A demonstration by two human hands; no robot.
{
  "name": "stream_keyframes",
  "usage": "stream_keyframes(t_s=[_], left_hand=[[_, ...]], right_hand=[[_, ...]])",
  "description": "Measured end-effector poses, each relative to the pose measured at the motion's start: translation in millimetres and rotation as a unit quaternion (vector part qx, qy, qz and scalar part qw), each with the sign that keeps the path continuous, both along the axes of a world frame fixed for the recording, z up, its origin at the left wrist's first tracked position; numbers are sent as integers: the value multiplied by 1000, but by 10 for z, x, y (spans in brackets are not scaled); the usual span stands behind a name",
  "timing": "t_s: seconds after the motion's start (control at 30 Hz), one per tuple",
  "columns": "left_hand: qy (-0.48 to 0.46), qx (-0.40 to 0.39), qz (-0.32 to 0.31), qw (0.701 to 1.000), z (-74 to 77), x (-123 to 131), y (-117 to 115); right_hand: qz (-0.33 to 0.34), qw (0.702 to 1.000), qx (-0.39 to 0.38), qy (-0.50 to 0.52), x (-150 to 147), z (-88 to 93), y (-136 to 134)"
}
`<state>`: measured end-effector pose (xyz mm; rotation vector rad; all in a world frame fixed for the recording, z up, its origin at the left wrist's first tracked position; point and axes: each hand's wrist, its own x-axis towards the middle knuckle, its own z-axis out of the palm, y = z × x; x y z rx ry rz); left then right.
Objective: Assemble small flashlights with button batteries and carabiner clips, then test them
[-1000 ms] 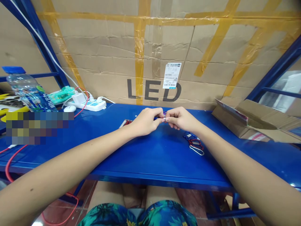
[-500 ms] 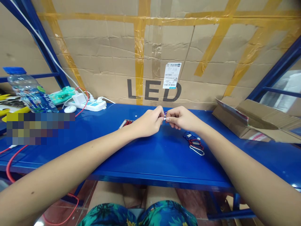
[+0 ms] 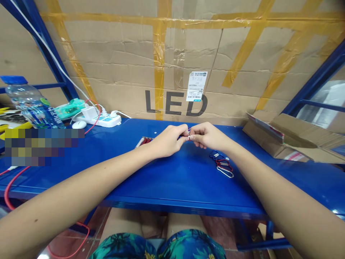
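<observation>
My left hand and my right hand meet over the middle of the blue metal table, fingers pinched together on a small carabiner of which only a blue and silver bit shows between the fingertips. Just right of my right wrist lie three linked carabiners, blue, red and silver, flat on the table. Behind my left hand a small pack with red pieces rests on the surface.
A taped cardboard sheet marked LED stands behind the table. A water bottle, a white power strip with plugs and a red cable sit at the left. An open cardboard box lies at the right.
Both hands stay together at the same spot; only the fingers shift slightly around the small carabiner.
</observation>
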<state>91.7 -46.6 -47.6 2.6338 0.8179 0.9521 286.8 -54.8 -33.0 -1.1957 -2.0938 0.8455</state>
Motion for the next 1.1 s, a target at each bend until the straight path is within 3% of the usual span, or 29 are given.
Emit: stream_keyframes(t_s=[0.5,0.7,0.87,0.93,1.1], left_hand=[[84,146,-34,985,-79,-57,84],[101,134,-12,986,-54,-60,90],[81,78,27,993,-34,-58,96],[84,79,36,993,-28,-61,96],[101,86,42,990,-16,-65,83]], right_hand=[[13,999,-39,33,18,-8,20],[5,998,-41,37,-7,9,17],[-72,992,-27,-99,186,161,29],[-113,974,-44,-190,336,207,51],[-129,917,-115,-360,566,192,99]])
